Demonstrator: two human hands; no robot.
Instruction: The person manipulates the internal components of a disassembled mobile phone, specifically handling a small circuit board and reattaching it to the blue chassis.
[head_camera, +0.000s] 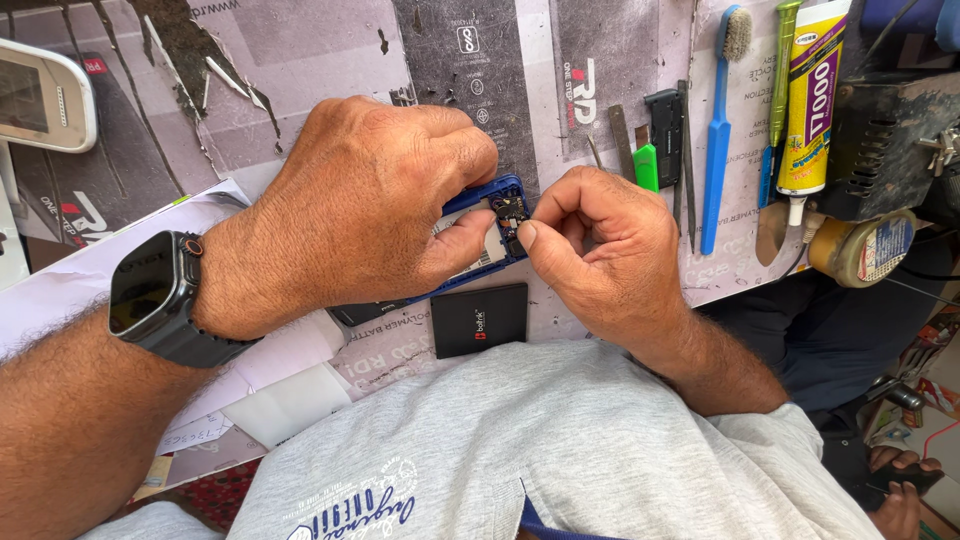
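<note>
Two hands meet over an opened blue phone (492, 222). The left hand (360, 200) is clamped around its body; the right hand (600, 250) pinches something tiny at its exposed corner, at nine o'clock from the knuckles. The phone's long axis runs two to eight o'clock. A black battery (479, 319) lies at six; a blue toothbrush (718, 130) lies at two.
</note>
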